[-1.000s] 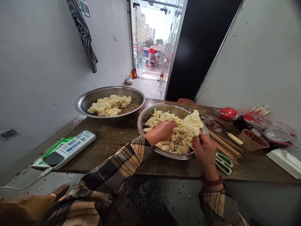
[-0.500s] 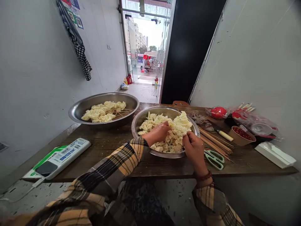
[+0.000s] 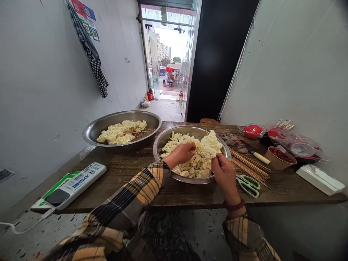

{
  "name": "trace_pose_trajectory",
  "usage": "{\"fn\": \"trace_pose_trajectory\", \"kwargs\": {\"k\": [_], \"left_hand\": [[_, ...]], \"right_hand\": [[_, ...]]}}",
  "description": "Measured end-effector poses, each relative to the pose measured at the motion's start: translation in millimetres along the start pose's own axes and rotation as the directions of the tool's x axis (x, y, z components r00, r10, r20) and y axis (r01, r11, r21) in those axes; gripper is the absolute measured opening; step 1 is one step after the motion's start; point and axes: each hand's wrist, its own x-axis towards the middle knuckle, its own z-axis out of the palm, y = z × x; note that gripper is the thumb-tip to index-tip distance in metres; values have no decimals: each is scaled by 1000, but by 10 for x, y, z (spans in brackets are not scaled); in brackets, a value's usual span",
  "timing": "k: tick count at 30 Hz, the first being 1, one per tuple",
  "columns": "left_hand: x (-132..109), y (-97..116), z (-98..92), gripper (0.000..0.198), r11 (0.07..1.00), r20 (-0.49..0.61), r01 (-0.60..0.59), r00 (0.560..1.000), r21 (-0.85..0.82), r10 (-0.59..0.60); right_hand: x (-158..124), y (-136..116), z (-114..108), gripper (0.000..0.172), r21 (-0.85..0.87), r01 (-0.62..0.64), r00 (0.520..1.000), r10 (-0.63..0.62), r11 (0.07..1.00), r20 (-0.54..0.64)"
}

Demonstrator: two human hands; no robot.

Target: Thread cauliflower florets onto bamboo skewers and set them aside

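While our right hand clamps cauliflower between thumb and fingers over the bowl, our left hand curls just left of them; whether it grips anything, we cannot tell. We judge this to be skewering, the next move calling for a steady right pinch. Sticks lie right of those fingers.

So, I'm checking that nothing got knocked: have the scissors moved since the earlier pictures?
No. Against the table and the knife, the scissors lie in the same place; only the view shifted.
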Motion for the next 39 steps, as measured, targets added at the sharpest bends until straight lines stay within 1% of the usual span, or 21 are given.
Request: {"fn": "trace_pose_trajectory", "kwargs": {"k": [2,3,5,7,9,11,13,14,16,20,22,25,29,31,34,36,39], "left_hand": [[-14,-7,-52,23,976,-59,60,995,-209,-74],[-27,-5,-80,25,939,-67,89,991,-331,-118],[-62,8,-136,28,817,-35,131,983,-562,-182],[-97,34,-186,28,664,12,152,977,-732,-211],[-123,70,-231,26,524,46,159,974,-837,-223],[-140,111,-274,24,406,66,156,972,-901,-227],[-152,150,-312,24,321,73,142,973,-936,-219],[-157,166,-327,25,300,67,132,974,-945,-218],[-165,185,-347,27,304,48,118,973,-945,-227],[-168,180,-346,30,388,-11,91,967,-917,-253],[-165,163,-334,32,423,-30,83,967,-902,-253],[-163,136,-315,36,450,-20,100,967,-887,-252],[-157,115,-293,41,448,-26,102,962,-888,-270],[-149,105,-284,38,442,-64,69,958,-895,-278],[-134,87,-274,31,429,-134,20,936,-903,-326],[-124,80,-274,28,425,-157,8,923,-905,-352],[-114,83,-282,26,442,-175,0,918,-897,-355]], "right_hand": [[3,11,5,29,13,-8,1000,8,1000,1],[4,16,6,29,26,-12,1000,12,1000,9],[5,24,5,29,57,-23,999,21,998,34],[6,27,-3,29,80,-28,998,23,996,57],[7,23,-18,29,82,-17,997,11,997,81],[9,18,-38,30,64,14,993,-21,998,117],[13,14,-57,30,44,56,985,-62,997,162],[16,15,-64,30,35,76,979,-82,996,185],[24,19,-72,30,18,116,967,-117,993,227],[44,24,-68,30,-2,168,939,-159,986,304],[52,16,-62,30,-14,174,934,-161,985,318],[57,0,-54,30,-17,169,937,-155,986,312],[57,-7,-40,29,-24,169,948,-156,985,276],[58,-4,-34,29,-33,176,950,-161,984,266],[58,4,-29,29,-46,190,949,-172,981,263],[54,11,-29,30,-46,198,947,-179,979,267],[45,22,-31,30,-41,195,944,-176,980,278]]}}
